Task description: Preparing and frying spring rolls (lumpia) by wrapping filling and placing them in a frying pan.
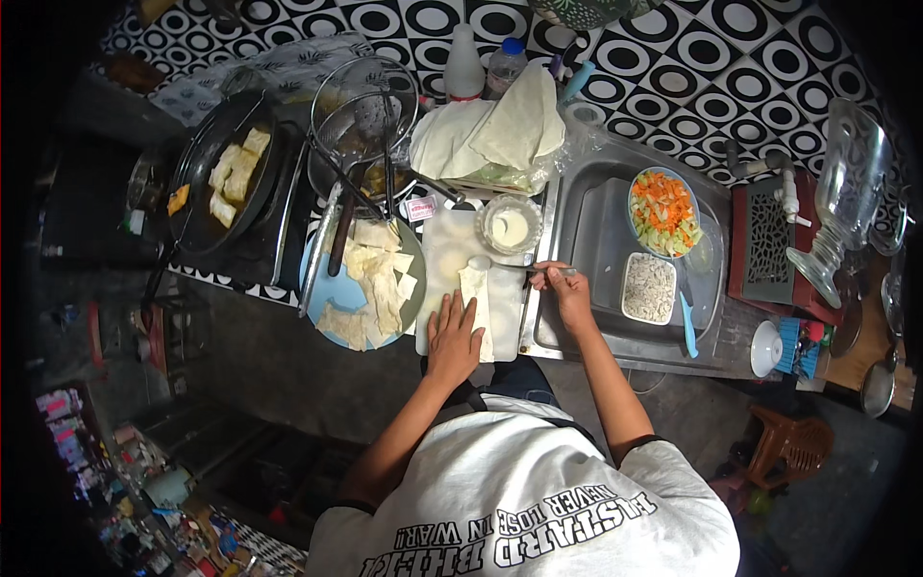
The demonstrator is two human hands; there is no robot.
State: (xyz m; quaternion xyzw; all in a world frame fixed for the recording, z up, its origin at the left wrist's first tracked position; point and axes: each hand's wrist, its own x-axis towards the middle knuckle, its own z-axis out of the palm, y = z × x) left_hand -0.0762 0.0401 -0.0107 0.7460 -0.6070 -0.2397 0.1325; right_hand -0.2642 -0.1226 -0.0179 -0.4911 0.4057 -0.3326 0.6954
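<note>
My right hand point(566, 292) grips the handle of a metal spoon point(497, 266), whose bowl rests at the far end of a folded strip of pastry wrapper point(474, 296). My left hand point(454, 339) lies flat with fingers spread along the strip's left side, on a white cutting board point(433, 288). Just beyond the spoon stands a glass bowl point(508, 225) with a whitish paste in it. Left of the board, a round blue plate point(328, 285) bears folded pastry pieces point(378, 288). A stack of pale round wrappers point(490, 137) is behind the glass bowl.
On the stove at left, a wok point(191, 195) holds pastries in oil. A wire strainer point(364, 108) and tongs point(321, 252) lie near the plate. The sink point(598, 310) at right holds a bowl of chopped vegetables point(663, 216), a tub of shredded filling point(649, 288) and a blue-handled knife point(689, 324).
</note>
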